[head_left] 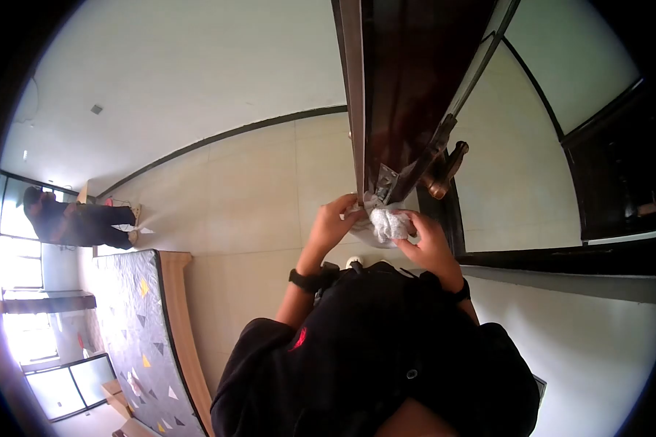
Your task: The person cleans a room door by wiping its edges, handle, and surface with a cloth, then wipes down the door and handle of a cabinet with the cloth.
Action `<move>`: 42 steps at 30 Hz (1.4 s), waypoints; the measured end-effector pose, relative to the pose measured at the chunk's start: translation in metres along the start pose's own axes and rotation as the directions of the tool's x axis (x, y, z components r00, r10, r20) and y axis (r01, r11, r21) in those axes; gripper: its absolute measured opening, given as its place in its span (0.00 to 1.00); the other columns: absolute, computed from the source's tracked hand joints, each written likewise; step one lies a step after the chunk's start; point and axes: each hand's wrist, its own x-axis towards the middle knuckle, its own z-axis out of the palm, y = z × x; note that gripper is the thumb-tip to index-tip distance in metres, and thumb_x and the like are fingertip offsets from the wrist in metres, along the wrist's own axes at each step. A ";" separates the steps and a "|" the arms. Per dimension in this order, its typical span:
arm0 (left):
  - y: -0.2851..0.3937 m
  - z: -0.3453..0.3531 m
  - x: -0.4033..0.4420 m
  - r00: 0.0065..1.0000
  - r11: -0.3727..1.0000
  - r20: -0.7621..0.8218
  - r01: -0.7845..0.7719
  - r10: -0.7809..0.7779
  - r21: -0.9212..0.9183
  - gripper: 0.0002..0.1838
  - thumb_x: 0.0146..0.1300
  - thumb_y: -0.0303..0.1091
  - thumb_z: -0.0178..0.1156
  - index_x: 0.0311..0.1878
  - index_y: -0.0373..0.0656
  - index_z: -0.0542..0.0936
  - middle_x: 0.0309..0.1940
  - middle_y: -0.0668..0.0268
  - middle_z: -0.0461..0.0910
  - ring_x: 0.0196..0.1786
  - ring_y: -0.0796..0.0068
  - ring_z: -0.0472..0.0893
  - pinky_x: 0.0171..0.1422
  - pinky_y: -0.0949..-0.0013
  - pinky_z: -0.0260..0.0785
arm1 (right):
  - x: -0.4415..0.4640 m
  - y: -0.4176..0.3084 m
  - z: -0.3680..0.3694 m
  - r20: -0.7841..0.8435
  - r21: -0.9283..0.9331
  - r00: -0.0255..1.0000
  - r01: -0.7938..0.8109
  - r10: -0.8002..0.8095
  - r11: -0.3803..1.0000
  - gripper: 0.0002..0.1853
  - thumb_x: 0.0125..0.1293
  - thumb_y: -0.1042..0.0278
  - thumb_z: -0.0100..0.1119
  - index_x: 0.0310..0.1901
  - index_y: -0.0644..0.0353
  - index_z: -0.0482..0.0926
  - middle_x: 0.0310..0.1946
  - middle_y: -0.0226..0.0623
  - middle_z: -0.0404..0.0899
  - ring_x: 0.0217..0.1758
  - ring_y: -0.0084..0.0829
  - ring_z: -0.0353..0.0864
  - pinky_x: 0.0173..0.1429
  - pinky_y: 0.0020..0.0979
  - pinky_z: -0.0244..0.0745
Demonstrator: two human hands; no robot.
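Observation:
A dark red-brown door (pixel 423 73) stands edge-on in front of me, with a metal lock plate (pixel 386 178) on its edge and a bronze-coloured handle (pixel 444 171) on its right side. My right hand (pixel 428 244) grips a crumpled white cloth (pixel 390 224) just below the lock plate. Beside the cloth, my left hand (pixel 332 223) has its fingers curled in against the door's left edge. Its fingertips are partly hidden, and what they pinch is unclear. Both wrists wear black bands.
At the far left another person (pixel 76 218) in dark clothes stands near bright windows. A patterned mattress (pixel 135 313) on a wooden bed frame (pixel 186 328) lies to my left. Pale floor tiles (pixel 251 175) run beneath. A dark door frame (pixel 547 255) and doorway are on the right.

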 end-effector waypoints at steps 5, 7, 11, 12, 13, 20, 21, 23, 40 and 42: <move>0.040 -0.024 0.006 0.991 0.873 -0.136 -0.080 0.016 -0.482 0.21 0.54 0.28 0.69 0.51 0.32 0.78 0.43 0.61 0.82 0.44 0.75 0.79 0.50 0.71 0.72 | 0.005 -0.015 -0.003 -0.089 0.123 0.995 0.048 -0.037 0.991 0.25 0.51 0.71 0.68 0.51 0.65 0.73 0.38 0.44 0.80 0.41 0.31 0.82 0.43 0.28 0.75; 0.076 -0.037 0.018 0.986 0.769 -0.157 -0.149 0.065 -0.622 0.19 0.55 0.25 0.68 0.51 0.30 0.78 0.46 0.63 0.80 0.45 0.77 0.79 0.50 0.73 0.73 | 0.008 -0.013 -0.002 -0.056 0.113 0.998 -0.019 0.025 0.993 0.25 0.53 0.70 0.68 0.52 0.67 0.72 0.39 0.45 0.80 0.43 0.32 0.82 0.47 0.29 0.74; 0.116 -0.046 0.029 0.967 0.819 -0.141 -0.255 0.213 -0.514 0.18 0.56 0.25 0.67 0.51 0.32 0.78 0.44 0.64 0.81 0.45 0.79 0.79 0.50 0.76 0.72 | 0.008 -0.006 0.002 -0.108 0.200 0.994 0.008 0.014 0.980 0.27 0.58 0.77 0.64 0.56 0.67 0.64 0.48 0.43 0.76 0.55 0.30 0.75 0.61 0.30 0.66; 0.114 -0.042 0.030 0.970 0.788 -0.133 -0.242 0.203 -0.565 0.18 0.57 0.26 0.67 0.51 0.33 0.78 0.41 0.65 0.82 0.43 0.81 0.78 0.49 0.76 0.72 | 0.007 -0.003 0.002 -0.116 0.195 0.993 -0.012 0.035 0.981 0.27 0.58 0.77 0.64 0.57 0.67 0.63 0.49 0.43 0.75 0.55 0.30 0.74 0.61 0.31 0.66; 0.113 -0.037 0.029 0.970 0.788 -0.134 -0.242 0.202 -0.566 0.18 0.57 0.26 0.67 0.51 0.33 0.78 0.41 0.65 0.82 0.43 0.81 0.78 0.49 0.76 0.72 | 0.006 -0.001 0.002 -0.127 0.190 0.990 -0.031 0.056 0.981 0.27 0.58 0.77 0.64 0.57 0.67 0.63 0.50 0.43 0.75 0.56 0.30 0.74 0.61 0.31 0.66; 0.106 -0.020 0.017 0.942 0.823 -0.302 -0.287 0.148 -0.491 0.18 0.58 0.28 0.67 0.50 0.34 0.78 0.36 0.69 0.82 0.41 0.87 0.75 0.47 0.79 0.69 | -0.003 0.006 0.009 -0.239 0.304 0.963 -0.046 0.123 0.952 0.23 0.57 0.74 0.66 0.52 0.68 0.68 0.44 0.43 0.79 0.49 0.29 0.78 0.53 0.30 0.72; 0.104 -0.018 0.018 0.910 0.850 -0.376 -0.330 0.172 -0.410 0.17 0.57 0.28 0.67 0.49 0.34 0.78 0.34 0.67 0.82 0.38 0.86 0.76 0.44 0.78 0.70 | -0.005 0.006 0.009 -0.231 0.293 0.964 -0.061 0.132 0.954 0.23 0.57 0.74 0.66 0.52 0.68 0.68 0.44 0.43 0.79 0.49 0.29 0.78 0.53 0.30 0.72; 0.103 -0.016 0.019 0.874 0.872 -0.444 -0.365 0.199 -0.327 0.16 0.57 0.28 0.67 0.48 0.35 0.78 0.31 0.65 0.82 0.35 0.86 0.76 0.40 0.78 0.70 | -0.005 0.006 0.009 -0.223 0.280 0.964 -0.078 0.144 0.957 0.23 0.57 0.74 0.65 0.52 0.67 0.68 0.44 0.42 0.79 0.49 0.28 0.78 0.54 0.30 0.72; -0.033 0.063 0.007 0.844 0.919 -0.374 -0.308 0.383 0.246 0.13 0.59 0.27 0.61 0.46 0.33 0.74 0.31 0.53 0.77 0.32 0.50 0.77 0.34 0.57 0.68 | -0.018 0.025 0.020 -0.007 -0.346 0.997 0.068 -0.075 0.936 0.23 0.54 0.61 0.67 0.48 0.65 0.73 0.33 0.47 0.80 0.33 0.45 0.81 0.35 0.38 0.76; -0.056 0.071 -0.001 0.889 0.929 -0.312 -0.257 0.336 0.267 0.13 0.60 0.28 0.60 0.46 0.33 0.74 0.32 0.52 0.77 0.33 0.49 0.77 0.35 0.56 0.68 | -0.018 0.021 0.018 0.072 -0.369 0.997 0.051 -0.026 0.928 0.23 0.54 0.59 0.67 0.45 0.64 0.73 0.31 0.47 0.80 0.32 0.45 0.81 0.34 0.38 0.75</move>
